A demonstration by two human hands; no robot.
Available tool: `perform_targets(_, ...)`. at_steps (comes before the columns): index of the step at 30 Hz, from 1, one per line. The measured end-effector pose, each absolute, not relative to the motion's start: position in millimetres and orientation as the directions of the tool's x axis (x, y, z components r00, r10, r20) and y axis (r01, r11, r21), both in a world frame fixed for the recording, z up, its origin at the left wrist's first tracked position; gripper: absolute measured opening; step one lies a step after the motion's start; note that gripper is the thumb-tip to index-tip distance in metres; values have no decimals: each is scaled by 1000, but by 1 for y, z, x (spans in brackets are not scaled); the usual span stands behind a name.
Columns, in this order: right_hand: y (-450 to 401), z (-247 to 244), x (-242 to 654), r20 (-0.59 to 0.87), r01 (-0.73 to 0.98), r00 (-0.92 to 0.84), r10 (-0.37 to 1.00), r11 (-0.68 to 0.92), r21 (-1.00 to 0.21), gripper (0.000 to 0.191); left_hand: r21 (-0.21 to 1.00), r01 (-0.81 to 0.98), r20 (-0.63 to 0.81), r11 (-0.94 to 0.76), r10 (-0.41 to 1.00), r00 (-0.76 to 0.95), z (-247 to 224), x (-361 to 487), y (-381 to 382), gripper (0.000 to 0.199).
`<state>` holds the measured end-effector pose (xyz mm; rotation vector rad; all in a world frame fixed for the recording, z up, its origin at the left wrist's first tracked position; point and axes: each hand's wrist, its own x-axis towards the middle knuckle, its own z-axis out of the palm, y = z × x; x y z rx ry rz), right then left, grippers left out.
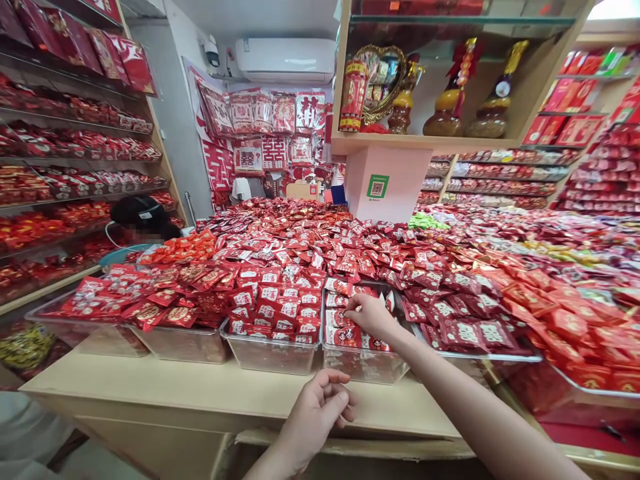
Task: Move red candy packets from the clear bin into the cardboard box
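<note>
My right hand (373, 317) reaches into a clear plastic bin (367, 365) at the centre right. Its fingers are bent and drawn together at the edge of a small red-and-white packet (336, 319), one of several standing in rows there; the fingertips are partly hidden. Lower down, in front of the counter edge, my left hand (320, 407) hangs with loosely curled fingers and a gap between thumb and forefinger. Nothing shows in it. To the left stands another clear bin (273, 353) of red packets with white print; on the right are dark red packets (465, 333).
A pale counter (165, 383) runs along the front, with orange-red packets (570, 323) at right. A white pillar (395, 167) carries a shelf cabinet (425, 141) overhead. A person's head (143, 217) shows low at left beside packed shelves (75, 160).
</note>
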<state>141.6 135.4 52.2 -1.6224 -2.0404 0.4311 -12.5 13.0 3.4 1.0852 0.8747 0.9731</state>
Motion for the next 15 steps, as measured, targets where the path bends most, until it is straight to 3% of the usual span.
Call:
perform_targets(7, 130, 64, 142, 331, 841, -195, 923, 331, -427, 10, 974, -149, -105, 169, 926, 363, 0, -12, 15, 15)
perform_targets(10, 97, 79, 146, 415, 774, -168, 894, 380, -506, 14, 974, -143, -112, 174, 926, 360, 0, -12, 15, 15)
perform_targets(12, 59, 84, 151, 326, 642, -277, 904, 427, -636, 16, 971, -149, -118, 184, 921, 371, 1, -11, 15, 15)
perform_targets(15, -4, 68, 157, -60, 505, -648, 759, 369, -780, 10, 973, -141, -116, 184, 913, 392, 1, -11, 15, 15)
